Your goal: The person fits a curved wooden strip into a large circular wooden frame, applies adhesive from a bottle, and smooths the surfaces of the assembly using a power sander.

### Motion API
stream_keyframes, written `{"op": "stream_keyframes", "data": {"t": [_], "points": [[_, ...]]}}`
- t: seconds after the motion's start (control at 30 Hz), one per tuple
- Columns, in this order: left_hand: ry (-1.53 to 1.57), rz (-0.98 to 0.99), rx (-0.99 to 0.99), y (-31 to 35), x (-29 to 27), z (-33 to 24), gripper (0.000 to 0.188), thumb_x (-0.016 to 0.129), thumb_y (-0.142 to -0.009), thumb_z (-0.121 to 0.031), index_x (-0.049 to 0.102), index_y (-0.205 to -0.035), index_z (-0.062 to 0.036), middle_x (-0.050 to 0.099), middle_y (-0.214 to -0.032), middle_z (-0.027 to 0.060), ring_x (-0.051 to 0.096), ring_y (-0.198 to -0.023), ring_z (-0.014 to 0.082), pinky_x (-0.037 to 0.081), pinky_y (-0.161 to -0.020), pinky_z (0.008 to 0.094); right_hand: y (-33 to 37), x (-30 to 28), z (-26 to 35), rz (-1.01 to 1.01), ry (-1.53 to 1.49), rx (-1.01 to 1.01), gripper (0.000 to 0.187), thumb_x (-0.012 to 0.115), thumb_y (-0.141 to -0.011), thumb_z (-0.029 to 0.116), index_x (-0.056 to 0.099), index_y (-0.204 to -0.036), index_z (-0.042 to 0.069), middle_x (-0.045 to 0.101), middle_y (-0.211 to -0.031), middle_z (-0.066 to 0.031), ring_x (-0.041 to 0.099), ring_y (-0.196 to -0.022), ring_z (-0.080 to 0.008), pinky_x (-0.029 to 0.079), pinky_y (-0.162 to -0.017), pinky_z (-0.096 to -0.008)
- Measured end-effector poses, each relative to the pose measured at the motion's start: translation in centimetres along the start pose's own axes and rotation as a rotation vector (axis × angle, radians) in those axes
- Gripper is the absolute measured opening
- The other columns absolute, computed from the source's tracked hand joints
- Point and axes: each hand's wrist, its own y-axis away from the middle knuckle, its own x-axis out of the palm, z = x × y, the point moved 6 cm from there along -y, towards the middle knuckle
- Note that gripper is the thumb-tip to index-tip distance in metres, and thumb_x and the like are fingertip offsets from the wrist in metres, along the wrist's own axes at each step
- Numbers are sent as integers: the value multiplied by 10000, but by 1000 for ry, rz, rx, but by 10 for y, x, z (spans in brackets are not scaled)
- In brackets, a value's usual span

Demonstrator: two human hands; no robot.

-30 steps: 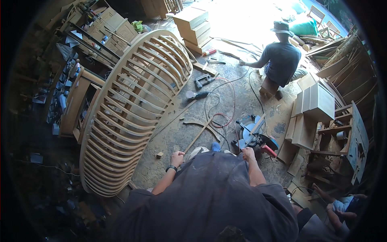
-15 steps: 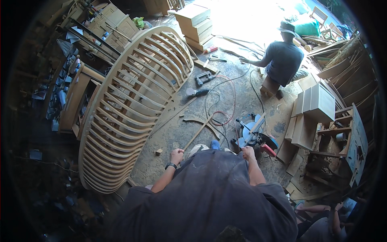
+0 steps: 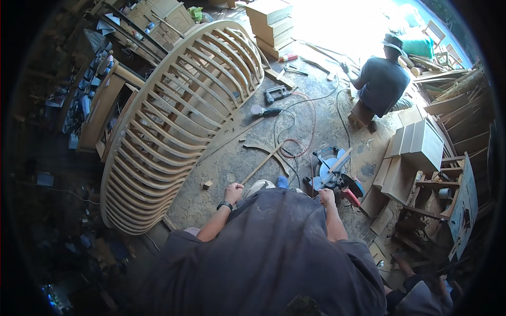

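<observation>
Left hand (image 3: 233, 193) pinched the near end of the strip (image 3: 265, 162), which ran forward between the legs of the worker and the frame (image 3: 174, 121) and crossed the curved piece (image 3: 283, 164) on the floor. Right hand (image 3: 327, 197) was seen from its back beside the saw (image 3: 322, 169); I could not tell whether its fingers gripped anything. I judged the saw the main hazard: its red handle (image 3: 351, 197) sat just beside the right hand, so a careless sideways reach could knock it, and worse if the blade were live, which I could not check. A board (image 3: 340, 160) lay across the saw, apparently loose, and a bump might slide it off. Second concern: the strip looked thin, held at one end only, so a quick swing could drag the curved piece or catch the red hose (image 3: 314, 118). Third: the foot (image 3: 282, 181) was near the hose and cable (image 3: 337, 113); stepping forward risked a snag. The co-worker (image 3: 386, 81) sat well apart.
</observation>
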Motion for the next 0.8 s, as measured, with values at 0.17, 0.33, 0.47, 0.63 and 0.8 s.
{"op": "stream_keyframes", "data": {"t": [0.17,0.33,0.47,0.63,0.8], "points": [[10,-14,-1,4,-2,1,233,561,-782,-129,751,-910,-88,737,-821,103,703,-756,199,545,-720,322,1,1,8,-15,82,-58,259,638,-901,246,675,-940,-7,629,-710,-118,618,-557,-223,488,-465,-348],[29,-31,-41,11,-2,12,235,556,-777,-123,750,-906,-91,740,-837,104,702,-757,203,546,-725,321,9,4,20,-13,177,-124,394,676,-829,354,743,-966,-9,714,-801,-150,657,-752,-227,499,-733,-365],[36,-33,-39,13,5,9,237,555,-769,-110,750,-901,-84,737,-829,109,700,-749,200,545,-709,323,-3,-4,13,10,215,-144,418,682,-811,374,745,-967,-9,721,-828,-164,662,-815,-228,488,-784,-353],[133,-83,-61,21,8,31,227,549,-770,-84,748,-875,-60,724,-780,91,676,-709,157,532,-661,298,-8,7,18,46,202,-137,391,694,-812,354,747,-945,-9,723,-793,-128,635,-713,-201,482,-680,-345],[144,-52,-66,27,12,15,194,602,-784,-132,749,-886,-57,716,-759,52,649,-684,115,521,-655,276,-53,-3,1,13,221,-178,314,669,-851,298,729,-904,-5,713,-735,-88,569,-534,-163,432,-515,-331]]}}
